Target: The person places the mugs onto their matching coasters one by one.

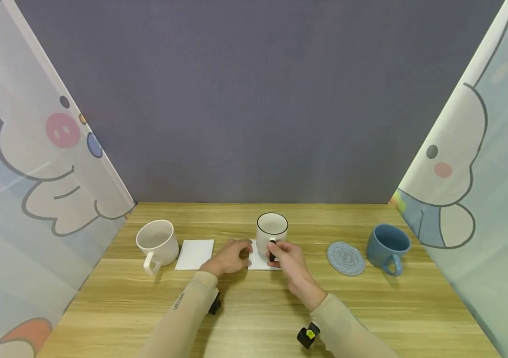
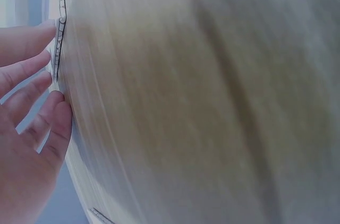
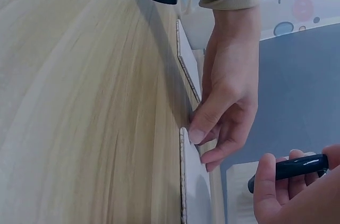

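A person's right hand [image 1: 293, 264] pinches the black handle [image 1: 272, 251] of a black-rimmed white mug [image 1: 266, 240], midway between the left and right edges of a wooden table [image 1: 258, 313]. The mug is upright, its handle facing the table's near edge. A square white coaster [image 1: 257, 262] lies below it; the right wrist view shows a gap under the mug, so it seems to be just above the coaster. Whether the two are centred, I cannot tell. The left hand [image 1: 230, 256] is left of the mug and apart from it, fingers loosely bowed, thumb and fingertips spaced along the coaster's left edge and seeming to touch it.
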`<action>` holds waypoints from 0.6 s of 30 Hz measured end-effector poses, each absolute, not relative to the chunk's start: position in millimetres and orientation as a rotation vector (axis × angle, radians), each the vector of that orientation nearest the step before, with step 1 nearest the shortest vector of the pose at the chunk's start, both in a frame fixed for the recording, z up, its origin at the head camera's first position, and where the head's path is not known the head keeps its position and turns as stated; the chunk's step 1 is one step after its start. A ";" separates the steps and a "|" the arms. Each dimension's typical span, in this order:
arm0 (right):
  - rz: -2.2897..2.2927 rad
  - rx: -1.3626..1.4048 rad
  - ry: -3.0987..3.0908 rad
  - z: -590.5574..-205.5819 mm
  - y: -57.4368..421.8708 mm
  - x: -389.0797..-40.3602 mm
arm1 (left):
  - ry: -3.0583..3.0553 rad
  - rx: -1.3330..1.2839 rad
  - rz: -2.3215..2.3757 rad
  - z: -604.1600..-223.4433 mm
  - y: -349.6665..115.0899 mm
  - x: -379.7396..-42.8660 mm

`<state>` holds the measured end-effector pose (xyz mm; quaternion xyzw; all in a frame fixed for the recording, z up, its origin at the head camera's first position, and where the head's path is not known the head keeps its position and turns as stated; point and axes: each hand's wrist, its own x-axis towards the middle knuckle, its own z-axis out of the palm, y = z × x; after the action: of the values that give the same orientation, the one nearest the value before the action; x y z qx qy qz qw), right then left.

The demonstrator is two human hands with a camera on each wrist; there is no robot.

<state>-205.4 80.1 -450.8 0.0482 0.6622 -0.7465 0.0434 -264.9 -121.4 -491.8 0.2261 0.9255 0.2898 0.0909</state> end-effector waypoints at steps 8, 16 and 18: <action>-2.290 0.178 2.000 -459.9 77.1 -210.4 | 2.737 0.652 0.858 -493.3 -120.4 -265.3; -2.280 0.178 1.990 -464.5 72.0 -212.9 | 2.742 0.651 0.871 -493.2 -120.6 -266.0; -2.280 0.171 1.987 -465.5 69.2 -213.5 | 2.745 0.659 0.879 -492.9 -121.2 -265.6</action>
<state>-213.5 69.2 -465.5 0.0562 0.6550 -0.7515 0.0563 -265.6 -121.2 -492.9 0.2219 0.9244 0.2961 0.0924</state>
